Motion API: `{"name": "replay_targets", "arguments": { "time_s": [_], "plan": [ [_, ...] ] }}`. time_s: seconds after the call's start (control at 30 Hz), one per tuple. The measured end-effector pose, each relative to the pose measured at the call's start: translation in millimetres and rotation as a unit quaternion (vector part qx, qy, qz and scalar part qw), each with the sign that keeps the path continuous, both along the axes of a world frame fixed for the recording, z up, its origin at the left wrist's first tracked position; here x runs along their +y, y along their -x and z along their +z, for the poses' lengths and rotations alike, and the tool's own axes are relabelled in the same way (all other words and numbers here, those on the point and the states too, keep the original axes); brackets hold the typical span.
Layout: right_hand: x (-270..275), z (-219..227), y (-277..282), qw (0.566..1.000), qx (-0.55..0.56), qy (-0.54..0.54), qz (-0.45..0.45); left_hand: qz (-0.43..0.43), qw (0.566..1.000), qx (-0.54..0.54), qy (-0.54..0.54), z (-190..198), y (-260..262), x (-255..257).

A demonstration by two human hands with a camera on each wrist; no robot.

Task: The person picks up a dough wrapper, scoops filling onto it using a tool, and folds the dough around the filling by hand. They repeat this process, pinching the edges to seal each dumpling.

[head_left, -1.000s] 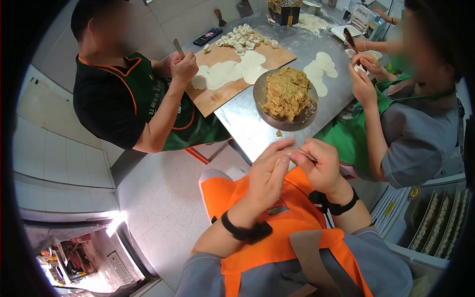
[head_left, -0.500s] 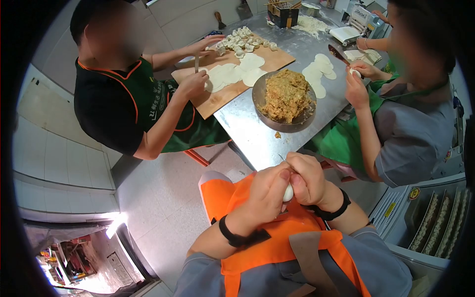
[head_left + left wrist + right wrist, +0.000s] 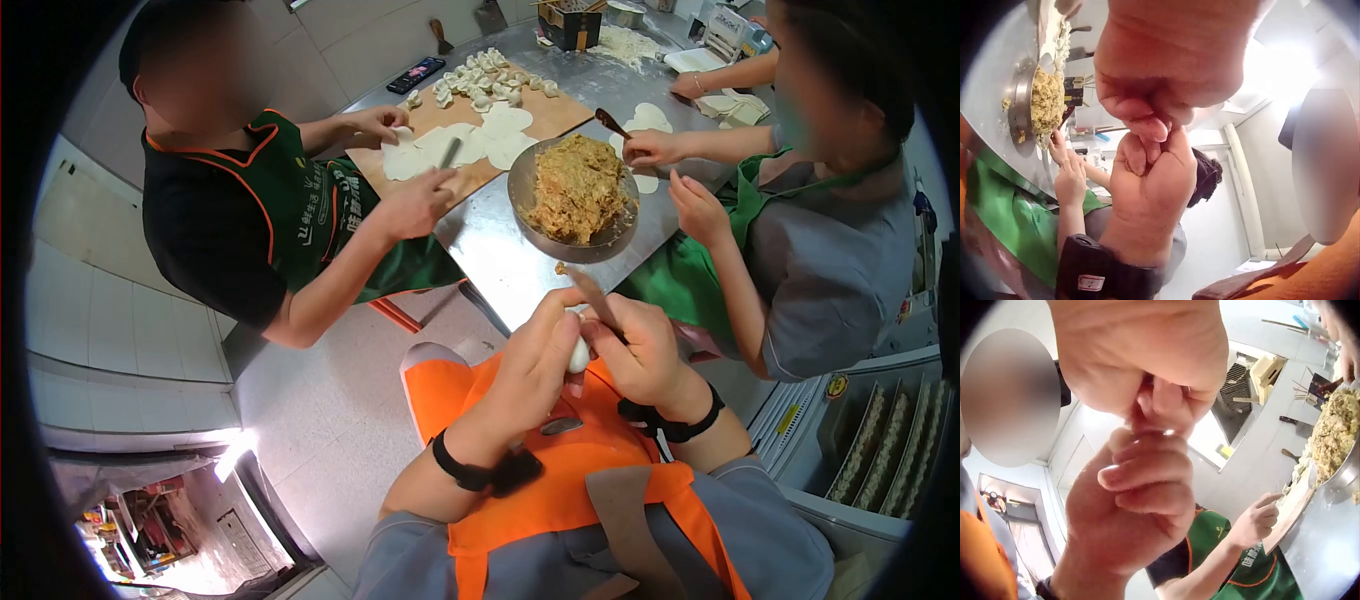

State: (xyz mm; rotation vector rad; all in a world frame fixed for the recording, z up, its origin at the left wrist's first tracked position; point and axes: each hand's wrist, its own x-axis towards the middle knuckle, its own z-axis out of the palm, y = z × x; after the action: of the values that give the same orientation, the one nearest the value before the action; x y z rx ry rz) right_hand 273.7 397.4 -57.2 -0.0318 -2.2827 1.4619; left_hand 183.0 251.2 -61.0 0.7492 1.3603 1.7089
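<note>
In front of the orange apron, my left hand grips a small white dumpling, whose smooth side bulges out between the thumbs. My right hand holds a narrow flat filling spatula, its blade pointing up toward the table. The right thumb lies close against the dumpling. In the left wrist view the curled fingers of the right hand meet those of the left hand. Both wrist views hide the dumpling behind fingers. Just beyond the hands, a metal bowl is heaped with yellowish-brown filling.
A wooden board carries round wrappers and several finished dumplings. At left a person in a dark green apron works with a flat blade; another in a green apron reaches past the bowl. Trays stand at lower right.
My hands pressed together around the dumpling, then parted slightly, and the spatula blade now shows more. The left person's blade moved over the wrappers. The right person's dumpling is gone from their hands.
</note>
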Motion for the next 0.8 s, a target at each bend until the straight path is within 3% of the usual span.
{"name": "replay_targets", "arguments": {
  "time_s": [0.07,0.13,0.2,0.4,0.5,0.6,0.7,0.8],
  "plan": [
    [4,-2,1,0.997,0.03,-0.067,-0.034,0.03,0.993,0.109,-0.042,-10,-5,6],
    [8,-15,0,0.998,0.005,-0.014,-0.056,0.061,0.991,0.114,-0.041,-17,-7,6],
    [10,-19,2,0.998,0.018,0.014,-0.065,0.091,0.996,0.014,0.004,-22,-7,1],
    [7,-19,3,0.987,-0.054,0.151,0.004,0.118,0.981,0.148,0.033,-27,-7,-6],
    [8,-14,6,0.988,-0.06,0.141,-0.003,0.118,0.979,0.163,0.032,-23,-5,-5],
    [8,-25,3,0.996,-0.051,0.062,-0.023,0.072,0.997,-0.013,0.0,-36,-4,-4],
    [8,-33,2,0.996,-0.052,0.064,-0.043,-0.005,0.996,-0.086,0.011,-25,1,-7],
    [15,-60,-4,0.988,-0.131,0.082,0.003,-0.112,0.975,-0.173,0.081,-63,4,-8]
  ]
}}
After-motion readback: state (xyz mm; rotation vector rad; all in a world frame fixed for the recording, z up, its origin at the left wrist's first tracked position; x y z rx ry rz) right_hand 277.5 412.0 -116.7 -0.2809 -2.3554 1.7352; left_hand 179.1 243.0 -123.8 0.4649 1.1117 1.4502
